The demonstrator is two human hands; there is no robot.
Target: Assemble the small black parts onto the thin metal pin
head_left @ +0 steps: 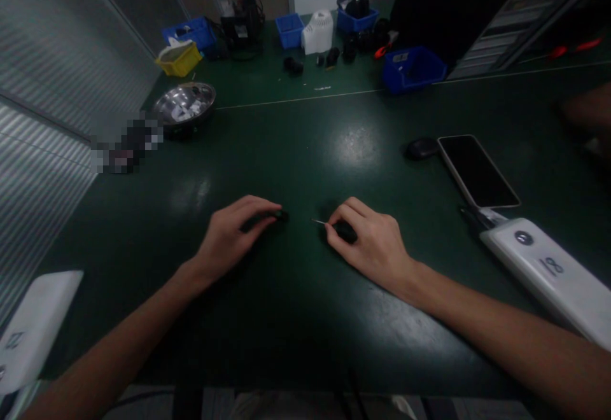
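Observation:
My left hand [233,232] rests on the dark green table [296,318], fingers curled round a small black part [279,216] whose tip shows past my fingertips. My right hand [372,238] lies a short way to the right, pinched on a small black-handled tool [344,231] with a thin metal tip [317,221] pointing left toward the black part. A narrow gap separates the tip from the part.
A phone [477,170] lies screen-up at the right, beside a black oval object [422,148] and a white power bank [548,273]. A steel bowl [185,105] sits far left. Blue bins [413,69], a yellow bin [179,58] and a white device [318,32] line the back. A white box [33,328] is at the near left.

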